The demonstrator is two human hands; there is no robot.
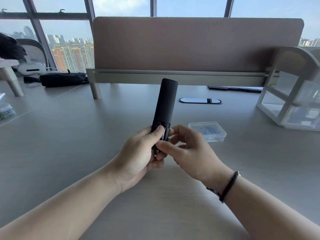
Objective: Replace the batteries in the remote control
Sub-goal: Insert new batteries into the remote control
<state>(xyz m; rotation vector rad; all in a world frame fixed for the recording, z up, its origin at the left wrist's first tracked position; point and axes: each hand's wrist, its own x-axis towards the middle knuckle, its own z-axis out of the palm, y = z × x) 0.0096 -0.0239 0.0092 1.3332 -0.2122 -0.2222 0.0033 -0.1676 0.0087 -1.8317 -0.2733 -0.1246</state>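
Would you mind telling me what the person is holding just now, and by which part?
The black remote control, gripped at its lower end by the left hand; the right hand's fingertips work at the same end.

A grey wood-grain desk (69, 144) carries everything. Near its middle lies a clear plastic case (207, 131) with a pale blue label inside. An oval cable grommet (200, 100) is set into the surface behind it. To the right stands a white-framed transparent organizer (290, 94), with a dark folder (235, 88) flat beside it. A fabric divider panel (190, 45) stands across the back. At far left rest a black pouch (62, 79), a white device (31, 68) and a jar of small metal pieces (6, 111).
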